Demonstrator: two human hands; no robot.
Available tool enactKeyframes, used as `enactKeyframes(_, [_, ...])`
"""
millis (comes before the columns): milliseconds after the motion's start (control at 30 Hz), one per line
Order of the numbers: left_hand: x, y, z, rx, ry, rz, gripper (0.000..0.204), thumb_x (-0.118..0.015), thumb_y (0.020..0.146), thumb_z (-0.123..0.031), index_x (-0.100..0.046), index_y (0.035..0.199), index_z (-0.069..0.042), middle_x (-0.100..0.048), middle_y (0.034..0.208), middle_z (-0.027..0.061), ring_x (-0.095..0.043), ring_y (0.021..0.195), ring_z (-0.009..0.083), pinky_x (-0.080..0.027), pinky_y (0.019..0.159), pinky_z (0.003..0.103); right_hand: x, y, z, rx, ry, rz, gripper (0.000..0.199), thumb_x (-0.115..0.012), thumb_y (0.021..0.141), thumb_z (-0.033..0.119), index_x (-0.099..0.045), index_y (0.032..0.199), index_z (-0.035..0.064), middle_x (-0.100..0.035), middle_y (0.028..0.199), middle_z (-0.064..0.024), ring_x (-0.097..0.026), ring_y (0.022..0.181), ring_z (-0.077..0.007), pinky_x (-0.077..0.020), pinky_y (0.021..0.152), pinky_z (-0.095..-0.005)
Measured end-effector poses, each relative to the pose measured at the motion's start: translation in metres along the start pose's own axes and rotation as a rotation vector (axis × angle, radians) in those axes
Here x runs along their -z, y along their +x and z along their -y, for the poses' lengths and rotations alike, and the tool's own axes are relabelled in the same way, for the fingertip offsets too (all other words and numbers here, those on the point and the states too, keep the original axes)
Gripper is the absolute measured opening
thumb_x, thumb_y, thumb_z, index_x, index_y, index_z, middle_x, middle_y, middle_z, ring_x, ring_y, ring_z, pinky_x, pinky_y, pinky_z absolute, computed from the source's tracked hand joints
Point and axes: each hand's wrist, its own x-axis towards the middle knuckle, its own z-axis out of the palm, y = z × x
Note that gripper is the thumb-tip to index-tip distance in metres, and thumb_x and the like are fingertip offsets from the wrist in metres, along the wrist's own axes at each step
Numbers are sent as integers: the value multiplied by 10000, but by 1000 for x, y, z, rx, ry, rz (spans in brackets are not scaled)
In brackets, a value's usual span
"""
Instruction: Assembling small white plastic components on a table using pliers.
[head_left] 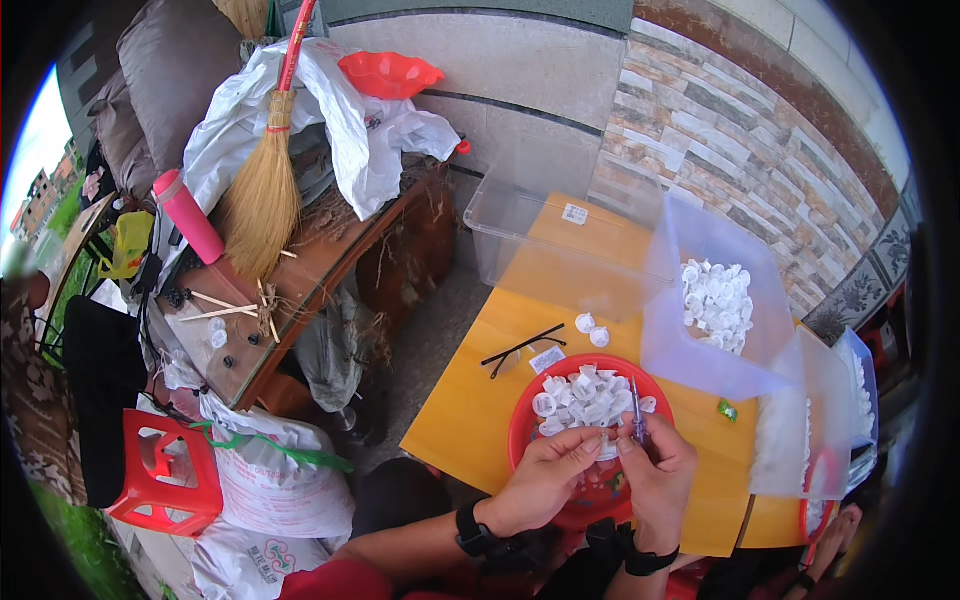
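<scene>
Above the near part of a red plastic basin [520, 412], my two hands meet at the fingertips. My left hand [550, 470] pinches a small white plastic piece [607, 450]. In my right hand [660, 465] a slim pen-like tool [638, 398] stands upright between thumb and fingers; its lower end is hidden by the fingers, and I cannot make out its exact kind. Many small white round plastic pieces [580, 392] fill the far part of the basin. Two more white pieces [598, 335] lie on the yellow table [455, 400] just beyond it.
Black-framed glasses [522, 346] lie left of the basin. Behind are a clear bin [500, 240] and a translucent bin [665, 340] holding white pieces. A green packet [727, 410] lies to the right. Another person's hand [835, 535] shows at far right. A broom [262, 200] leans left.
</scene>
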Motion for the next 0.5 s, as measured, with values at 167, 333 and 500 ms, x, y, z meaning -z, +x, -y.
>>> enactKeyframes(167, [11, -6, -4, -11, -83, 18, 288, -452, 950, -163, -510, 1195, -22, -574, 1039, 64, -564, 854, 154, -466, 711, 271, -11, -6, -1, 51, -48, 32, 172, -598, 784, -53, -600, 953, -21, -576, 814, -20, -500, 670, -57, -415, 593, -195])
enactKeyframes(333, [8, -19, 0, -58, 133, -55, 282, -434, 960, -188, -526, 1156, -8, -596, 982, 68, -572, 818, 152, -469, 690, 272, -13, -17, -7, 67, -69, 78, 128, -603, 786, -36, -602, 914, -32, -572, 744, -34, -530, 627, -70, -427, 549, -217])
enactKeyframes(500, [14, -27, -11, -56, 350, -2, 273, -489, 935, -150, -560, 1143, 11, -618, 986, 92, -587, 824, 152, -479, 672, 264, -13, -17, 3, -12, -112, 96, 99, -588, 788, -13, -584, 882, -44, -585, 705, -72, -559, 594, -105, -433, 534, -255])
